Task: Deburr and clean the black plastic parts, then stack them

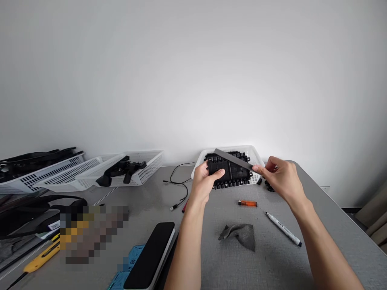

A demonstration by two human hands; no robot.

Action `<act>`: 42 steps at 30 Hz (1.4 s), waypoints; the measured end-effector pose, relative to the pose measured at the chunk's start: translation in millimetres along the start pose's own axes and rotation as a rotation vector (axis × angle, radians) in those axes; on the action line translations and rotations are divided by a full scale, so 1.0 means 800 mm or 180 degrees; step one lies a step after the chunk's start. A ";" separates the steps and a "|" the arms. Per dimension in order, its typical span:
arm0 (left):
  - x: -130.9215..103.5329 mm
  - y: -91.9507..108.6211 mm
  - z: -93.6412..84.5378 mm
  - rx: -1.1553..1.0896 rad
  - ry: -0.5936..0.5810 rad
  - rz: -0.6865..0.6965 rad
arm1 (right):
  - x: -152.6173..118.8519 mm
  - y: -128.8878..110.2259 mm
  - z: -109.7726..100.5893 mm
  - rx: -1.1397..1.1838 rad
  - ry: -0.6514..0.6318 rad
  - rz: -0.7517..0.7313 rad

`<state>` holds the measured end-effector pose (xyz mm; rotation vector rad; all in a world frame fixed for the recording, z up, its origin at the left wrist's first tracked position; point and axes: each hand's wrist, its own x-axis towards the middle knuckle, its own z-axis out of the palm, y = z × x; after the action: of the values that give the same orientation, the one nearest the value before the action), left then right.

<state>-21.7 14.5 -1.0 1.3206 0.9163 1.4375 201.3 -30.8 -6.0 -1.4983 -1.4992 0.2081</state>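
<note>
My left hand (203,179) grips the left side of a black plastic part (225,171), its thumb lying across the face. Small round lugs line the part's edges. Between the thumb and fingers of my right hand (279,175) is the right end of a flat grey strip (232,158). The strip slants across the upper part of the black piece; whether the two touch I cannot tell. Behind them stands a white plastic basket (256,155) with more black parts, partly hidden by what I hold.
On the table lie an orange lighter (247,203), a white marker (284,229), a crumpled grey cloth (242,235) and a black USB cable (177,183). A black-topped device (154,253) is at front left. White baskets (151,163) with black items line the back left.
</note>
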 end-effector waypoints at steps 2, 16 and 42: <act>0.002 -0.002 0.000 0.0033 0.0046 -0.0012 | 0.001 0.003 -0.003 -0.0047 0.0106 0.0032; 0.002 -0.003 0.005 -0.0001 0.0087 -0.0002 | 0.006 0.008 -0.001 0.0221 0.0021 0.0064; 0.000 0.004 0.006 -0.0035 0.0213 -0.0042 | 0.009 0.014 -0.005 0.0603 0.0086 0.0219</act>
<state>-17.3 13.1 2.7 1.2626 0.9579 1.4820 213.4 -23.9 -8.1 -1.3959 -1.3677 0.3597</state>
